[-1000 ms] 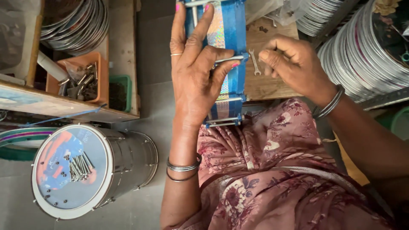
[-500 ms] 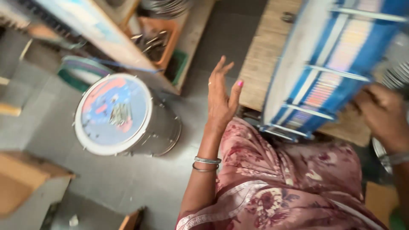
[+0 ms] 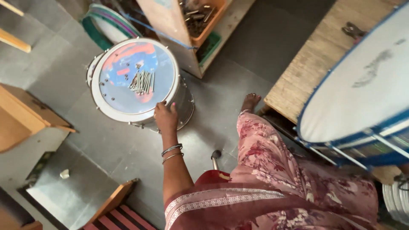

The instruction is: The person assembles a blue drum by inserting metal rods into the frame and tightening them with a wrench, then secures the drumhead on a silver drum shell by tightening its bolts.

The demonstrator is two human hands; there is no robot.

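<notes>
Touching the left hand (image 3: 165,118), a metal-sided drum (image 3: 135,81) bears rods (image 3: 142,81).

You are looking down on a floor (image 3: 106,140) of large grey tiles, dull and lightly scuffed, lit evenly by soft daylight with only faint shadows. At your upper right runs a bench (image 3: 306,81) of pale, rough wooden planks, its near edge slanting across the view. Near the top centre stands a wooden rack (image 3: 170,30) with an orange tray (image 3: 208,19) of metal bits on it and a green one just below. To your left sits a light wooden stool or low table (image 3: 21,115), and two wooden slats (image 3: 12,38) cross the upper left corner. At the bottom left you see a wooden frame with red slats (image 3: 115,213). A small white scrap (image 3: 64,173) lies on the tiles.
</notes>
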